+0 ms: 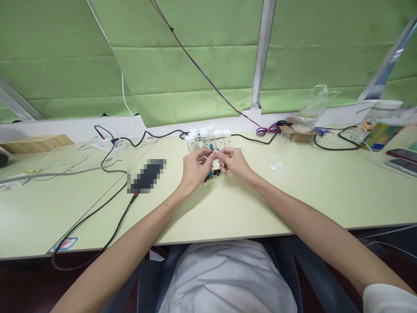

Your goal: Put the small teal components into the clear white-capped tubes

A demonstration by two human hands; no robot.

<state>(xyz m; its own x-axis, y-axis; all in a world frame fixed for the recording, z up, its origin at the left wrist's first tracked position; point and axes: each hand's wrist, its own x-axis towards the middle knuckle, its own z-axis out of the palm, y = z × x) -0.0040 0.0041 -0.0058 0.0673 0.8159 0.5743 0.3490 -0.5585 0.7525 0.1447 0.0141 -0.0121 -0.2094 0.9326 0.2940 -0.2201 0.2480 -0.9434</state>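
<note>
A tiny blue component [212,148] is pinched between the fingertips of the left hand [194,167] and right hand [233,161], both closed on it, above the pale green tabletop [247,204]. About six clear plastic vials with white caps [208,137] are clustered just behind. A few small dark parts [212,174] lie under the hands. One black cable [107,208] is draped at left.

A black cable [107,217] runs over the table [293,204] at near left. A power strip [104,145] lies far left beside a wooden block [35,143]. Far right stand a plastic bag [312,108], a cardboard box [301,135] and two phones [402,160]. Green blinds [195,65] hang behind.
</note>
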